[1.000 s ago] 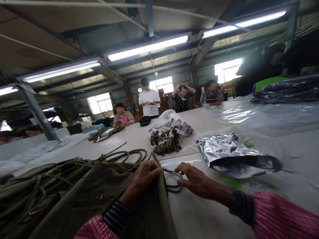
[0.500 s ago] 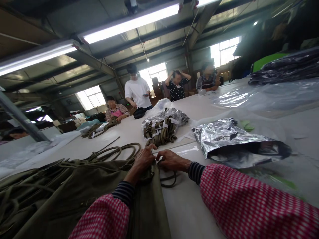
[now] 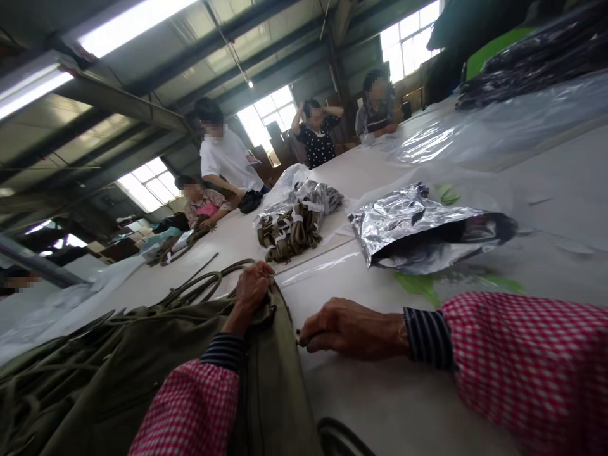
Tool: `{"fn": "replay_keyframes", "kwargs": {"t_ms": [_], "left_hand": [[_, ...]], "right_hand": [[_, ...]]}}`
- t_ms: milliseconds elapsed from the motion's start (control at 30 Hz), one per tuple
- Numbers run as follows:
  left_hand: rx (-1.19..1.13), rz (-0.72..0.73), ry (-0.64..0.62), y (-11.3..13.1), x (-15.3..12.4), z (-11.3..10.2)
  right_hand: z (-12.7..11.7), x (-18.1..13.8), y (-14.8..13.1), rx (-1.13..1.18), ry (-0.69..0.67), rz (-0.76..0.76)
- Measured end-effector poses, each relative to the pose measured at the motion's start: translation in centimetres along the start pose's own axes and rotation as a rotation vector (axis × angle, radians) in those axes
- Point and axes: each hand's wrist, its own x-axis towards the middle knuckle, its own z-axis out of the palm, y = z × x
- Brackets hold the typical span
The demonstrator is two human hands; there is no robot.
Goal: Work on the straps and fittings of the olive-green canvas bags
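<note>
A large olive-green canvas bag (image 3: 270, 380) with loose straps lies on the table at the left and in front of me. My left hand (image 3: 251, 288) is closed on the far end of its right side edge, near a strap fitting. Farther down that same edge, my right hand (image 3: 327, 326) is pinched on a small metal piece that looks like a zip pull (image 3: 298, 337); the fingers hide most of it. A dark strap loop (image 3: 342, 437) rests on the table at the bottom, beside the bag.
Ahead sits a clear plastic bag of bundled olive straps (image 3: 289, 231). An open silver foil bag (image 3: 403, 221) lies at right, with green scraps (image 3: 418, 285) by it. Plastic-wrapped dark goods (image 3: 532, 63) are stacked far right. Several people are around the table's far side.
My right hand has moved away from my left, down the bag's edge toward me. The left hand keeps its hold at the far end. My view has shifted right and down.
</note>
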Motion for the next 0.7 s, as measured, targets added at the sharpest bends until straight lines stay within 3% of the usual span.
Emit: {"fn": "replay_keyframes", "kwargs": {"t_ms": [167,267,333,433,467,567,600,700], "left_hand": [[0.011,0.024,0.01,-0.2,0.1,0.2],[0.019,0.072,0.039,0.4,-0.4,-0.6],[0.023,0.123,0.091,1.6,-2.1,-1.9],[-0.003,0.311,0.105,4.7,-7.7,-4.7],[-0.023,0.471,0.051,5.9,-10.3,-5.7],[0.022,0.892,-0.339,9.1,-18.2,-7.6],[0.091,1.001,-0.382,9.7,-20.5,-7.8],[0.245,1.146,-0.272,9.4,-24.4,-7.5]], "right_hand": [[0.4,-1.3,-0.2,0.124,0.009,0.031],[0.3,-1.5,-0.3,0.013,0.013,0.094],[0.1,-2.0,-0.7,-0.15,0.084,0.111],[0.2,-3.4,-2.2,-0.404,0.218,0.018],[0.4,-4.0,-2.8,-0.452,0.224,-0.019],[1.7,-5.8,-4.8,-0.41,0.136,-0.051],[2.4,-6.2,-5.3,-0.363,0.087,-0.04],[4.6,-6.7,-6.4,-0.277,0.027,0.005]]}}
